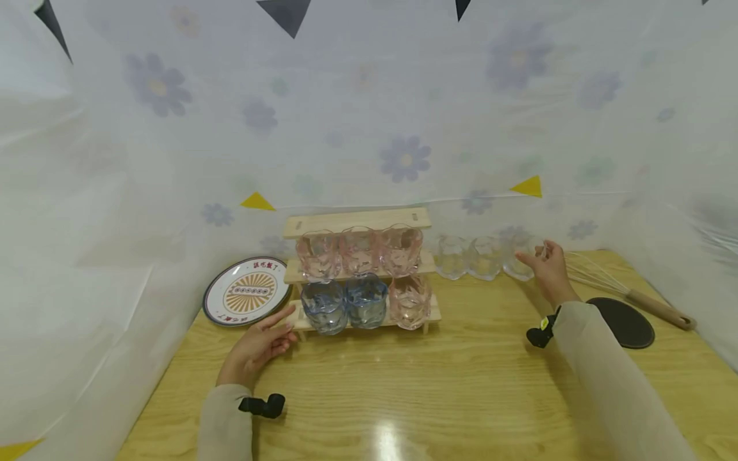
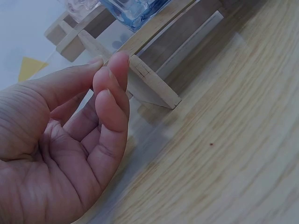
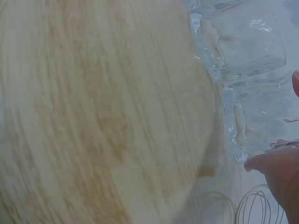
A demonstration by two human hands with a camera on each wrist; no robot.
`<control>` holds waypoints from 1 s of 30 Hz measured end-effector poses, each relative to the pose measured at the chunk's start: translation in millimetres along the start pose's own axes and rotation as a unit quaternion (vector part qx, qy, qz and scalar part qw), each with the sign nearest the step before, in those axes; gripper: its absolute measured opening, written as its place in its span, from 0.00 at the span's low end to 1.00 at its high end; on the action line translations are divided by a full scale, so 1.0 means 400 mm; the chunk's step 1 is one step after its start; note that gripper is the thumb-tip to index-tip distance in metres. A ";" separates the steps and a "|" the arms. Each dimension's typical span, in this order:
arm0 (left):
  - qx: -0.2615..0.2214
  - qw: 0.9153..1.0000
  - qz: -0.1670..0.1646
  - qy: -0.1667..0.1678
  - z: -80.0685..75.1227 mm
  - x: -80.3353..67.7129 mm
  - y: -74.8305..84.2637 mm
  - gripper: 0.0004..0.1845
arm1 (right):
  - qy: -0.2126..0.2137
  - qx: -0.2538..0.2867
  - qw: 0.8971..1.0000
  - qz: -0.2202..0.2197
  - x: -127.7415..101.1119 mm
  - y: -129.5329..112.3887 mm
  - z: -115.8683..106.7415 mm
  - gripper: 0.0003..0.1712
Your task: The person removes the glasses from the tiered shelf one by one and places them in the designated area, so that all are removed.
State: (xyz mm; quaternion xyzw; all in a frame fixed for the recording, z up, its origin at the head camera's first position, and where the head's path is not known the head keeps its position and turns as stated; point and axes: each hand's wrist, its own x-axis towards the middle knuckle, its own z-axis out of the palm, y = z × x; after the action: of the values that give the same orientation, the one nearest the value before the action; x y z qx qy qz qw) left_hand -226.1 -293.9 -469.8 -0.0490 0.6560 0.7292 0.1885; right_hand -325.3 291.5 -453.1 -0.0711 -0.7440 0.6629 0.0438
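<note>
three clear faceted glass cups (image 1: 483,257) stand in a row on the pale wooden table (image 1: 450,384), just right of the tiered wooden rack (image 1: 357,221) holding pink and blue glasses. the right hand (image 1: 548,269) touches the rightmost clear cup (image 1: 517,262) with loosely curved fingers; whether it grasps the cup i cannot tell. the left hand (image 1: 259,346) rests relaxed, fingertips (image 2: 117,63) against the rack's lowest shelf.

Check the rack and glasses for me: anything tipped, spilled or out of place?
Nothing tipped or spilled. One oddity: a pink glass shares the wooden rack's bottom step with two blue glasses; three clear glasses stand off it, by the right hand.
</note>
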 end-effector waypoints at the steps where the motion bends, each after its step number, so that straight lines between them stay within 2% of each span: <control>1: -0.002 1.000 0.000 0.001 0.001 0.000 0.001 0.32 | 0.000 -0.004 1.000 0.000 -0.001 0.003 0.000 0.59; 10: -0.007 1.000 -0.002 0.002 -0.002 -0.002 0.005 0.32 | -0.010 -0.019 1.000 -0.023 -0.001 0.013 -0.002 0.57; 16: -0.003 1.000 0.001 -0.002 0.000 0.004 0.010 0.32 | -0.010 -0.035 0.999 -0.006 0.000 0.008 -0.008 0.58; 26: -0.004 1.000 0.001 0.005 0.004 0.004 0.006 0.32 | -0.033 -0.018 0.999 0.008 -0.001 0.015 -0.014 0.59; 30: -0.005 1.000 0.000 0.003 0.001 0.004 0.003 0.32 | -0.033 -0.027 0.999 0.010 0.003 0.022 -0.014 0.61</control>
State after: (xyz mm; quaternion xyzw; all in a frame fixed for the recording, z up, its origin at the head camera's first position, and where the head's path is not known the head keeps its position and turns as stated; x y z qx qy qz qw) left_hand -227.8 -293.4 -469.2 -0.0521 0.6529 0.7323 0.1865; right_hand -325.0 298.2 -461.1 -0.0580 -0.7618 0.6452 0.0107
